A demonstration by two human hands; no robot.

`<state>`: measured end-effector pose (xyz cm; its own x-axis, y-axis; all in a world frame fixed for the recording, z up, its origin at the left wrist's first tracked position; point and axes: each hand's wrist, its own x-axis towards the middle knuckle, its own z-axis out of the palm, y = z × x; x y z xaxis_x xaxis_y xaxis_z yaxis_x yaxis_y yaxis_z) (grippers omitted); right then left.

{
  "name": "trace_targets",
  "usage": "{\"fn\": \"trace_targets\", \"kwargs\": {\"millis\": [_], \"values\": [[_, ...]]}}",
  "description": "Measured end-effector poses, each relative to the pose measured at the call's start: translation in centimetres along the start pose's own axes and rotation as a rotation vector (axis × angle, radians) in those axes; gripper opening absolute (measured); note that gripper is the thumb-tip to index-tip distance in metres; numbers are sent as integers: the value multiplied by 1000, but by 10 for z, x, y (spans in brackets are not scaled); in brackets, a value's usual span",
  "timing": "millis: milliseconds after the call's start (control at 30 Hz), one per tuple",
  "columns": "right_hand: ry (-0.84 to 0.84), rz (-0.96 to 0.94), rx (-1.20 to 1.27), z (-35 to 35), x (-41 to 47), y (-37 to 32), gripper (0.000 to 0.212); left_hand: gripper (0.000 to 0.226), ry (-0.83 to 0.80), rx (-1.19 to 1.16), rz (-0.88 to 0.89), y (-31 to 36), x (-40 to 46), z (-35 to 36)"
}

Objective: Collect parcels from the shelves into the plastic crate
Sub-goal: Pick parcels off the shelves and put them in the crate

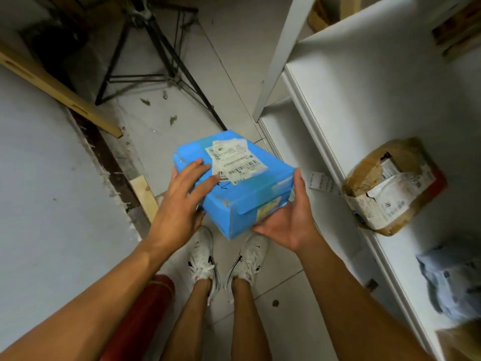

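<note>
Blue parcel (234, 183) was held off the shelf (325, 131), long axis slanting away to the left. Left hand (182, 199) lay flat on top; right hand (289, 217) cupped its near-right corner. Crate not visible.

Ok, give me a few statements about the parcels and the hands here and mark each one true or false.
1. Both hands hold the blue parcel. True: the left hand lies on top, the right hand supports it underneath.
2. The blue parcel sits on the shelf. False: it is held above the floor.
3. A torn brown parcel lies on the white shelf.
True.
4. The blue parcel has no label. False: a barcode label is on top.
5. The plastic crate is visible. False: none is in view.
</note>
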<state>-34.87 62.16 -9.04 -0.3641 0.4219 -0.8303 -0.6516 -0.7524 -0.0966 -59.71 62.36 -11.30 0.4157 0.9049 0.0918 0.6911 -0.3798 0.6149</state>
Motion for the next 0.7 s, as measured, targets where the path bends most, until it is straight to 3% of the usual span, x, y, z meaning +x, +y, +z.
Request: {"fn": "trace_targets", "kwargs": {"millis": [67, 167, 267, 367, 467, 600, 700], "values": [[94, -33, -67, -4, -1, 2, 72, 34, -31, 68, 108, -2, 2, -2], [191, -37, -209, -8, -5, 5, 60, 45, -64, 68, 130, -8, 5, -4], [169, -176, -274, -13, -4, 10, 56, 75, -51, 11, -49, -1, 5, -7], [192, -385, -312, -15, 4, 15, 79, 84, 43, -269, -406, 11, 13, 0], [238, -552, -193, 0, 8, 14, 80, 60, 105, -580, -749, 24, 33, 6], [268, -700, 91, 24, -1, -9, 77, 40, 27, -721, -703, 52, 67, 1], [325, -812, 172, 36, -8, -32, 60, 34, -42, -901, -673, 77, 98, -2]]}}
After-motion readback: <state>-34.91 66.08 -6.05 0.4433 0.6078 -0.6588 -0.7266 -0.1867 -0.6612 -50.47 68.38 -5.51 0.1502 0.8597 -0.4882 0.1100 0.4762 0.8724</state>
